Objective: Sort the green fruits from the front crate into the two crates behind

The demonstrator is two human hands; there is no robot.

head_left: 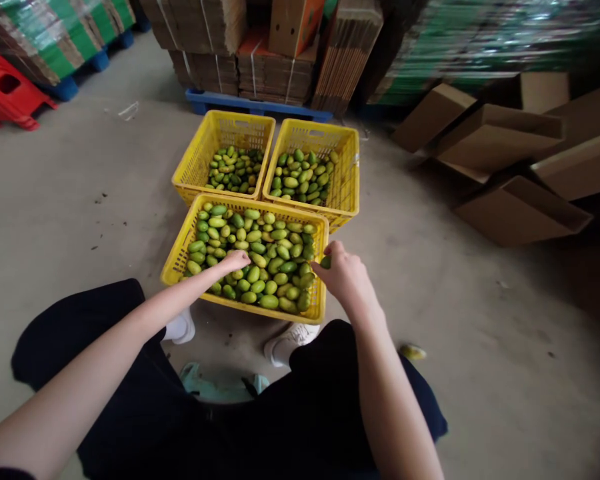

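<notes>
The left hand (236, 260) lies palm down on the green fruits (253, 257) heaped in the near crate (180, 250), fingers curled into the pile; I cannot tell whether they grip one. That crate sits on the floor (80, 200) between the person's knees, within easy reach. At its right rim the right hand (344, 275) pinches one green fruit (325, 262). Two more crates (220, 130) touch it behind, part-filled.

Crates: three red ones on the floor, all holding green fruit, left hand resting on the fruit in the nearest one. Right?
One thing is wrong: the crates are yellow, not red. The head view shows the nearest crate and two more behind it, all with green fruit, and the left hand resting on the nearest pile.
</notes>
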